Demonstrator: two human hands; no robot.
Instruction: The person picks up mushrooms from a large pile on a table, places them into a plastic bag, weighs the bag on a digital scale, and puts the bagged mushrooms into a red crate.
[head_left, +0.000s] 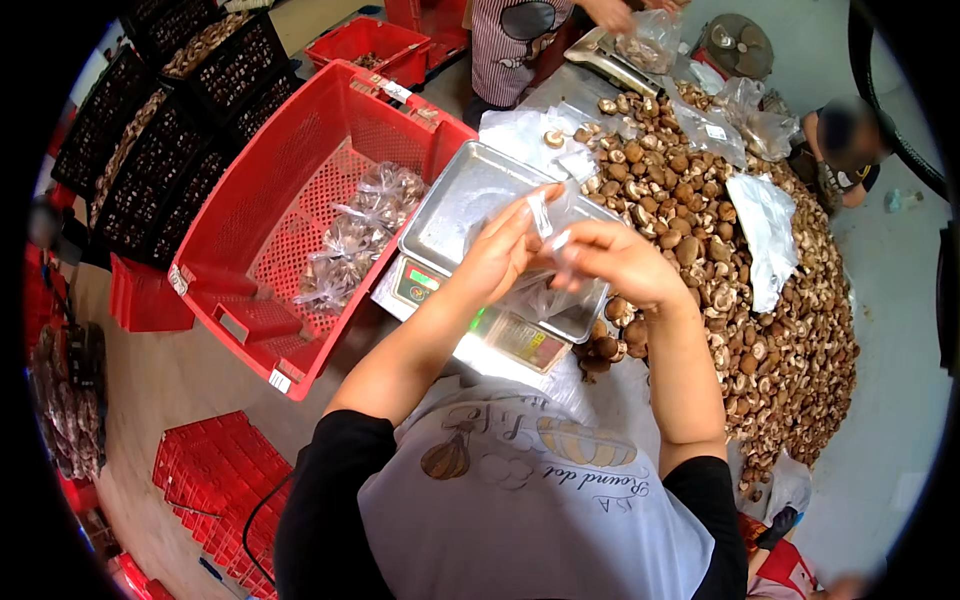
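Observation:
Both my hands are over the metal tray (442, 202) of a digital scale (420, 279). My left hand (501, 251) holds the gathered top of a clear plastic bag (544, 294). Close beside it, my right hand (619, 259) pinches the same bag's neck, its fingers slightly blurred. The bag's lower part lies in the tray; its contents are mostly hidden. Right of the tray spreads a large heap of shiitake mushrooms (690, 217). On the left, a red plastic crate (247, 225) holds several tied bags of mushrooms (352, 240).
Across the table a person in a striped apron (502, 45) handles a bag at another scale (611, 61). Another person (840, 150) is beyond the heap. Black crates of mushrooms (172, 142) stand at left; red crates (217, 487) are stacked at lower left.

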